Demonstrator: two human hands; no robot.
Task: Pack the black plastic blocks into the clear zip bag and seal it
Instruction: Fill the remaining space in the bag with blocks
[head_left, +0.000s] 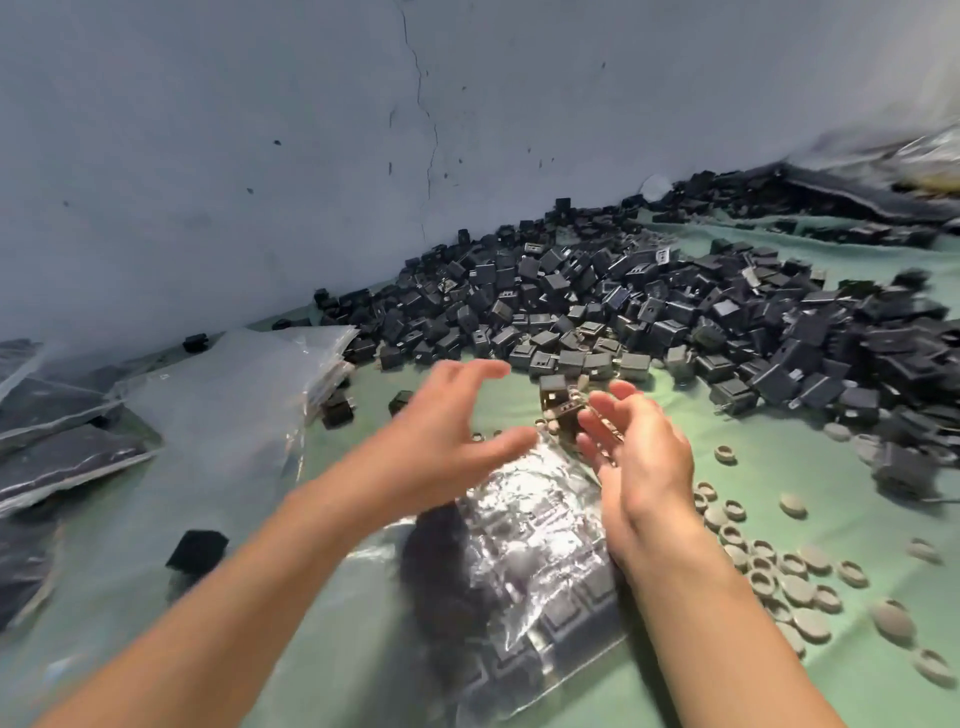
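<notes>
A clear zip bag (540, 582) lies on the green cloth between my forearms, with several black plastic blocks inside it. My left hand (441, 441) hovers open above the bag's far end, fingers spread. My right hand (639, 457) is at the bag's mouth, its fingers curled loosely beside a black block (558, 402) that sits just past my fingertips; the view is blurred and I cannot tell whether it grips it. A large heap of black blocks (623, 312) lies beyond, along the wall.
A stack of empty clear bags (234, 395) lies at left, with filled bags (62, 447) beyond it. Several grey round caps (789, 577) are scattered at right. A loose black block (197, 551) sits near my left forearm. A pale wall rises behind.
</notes>
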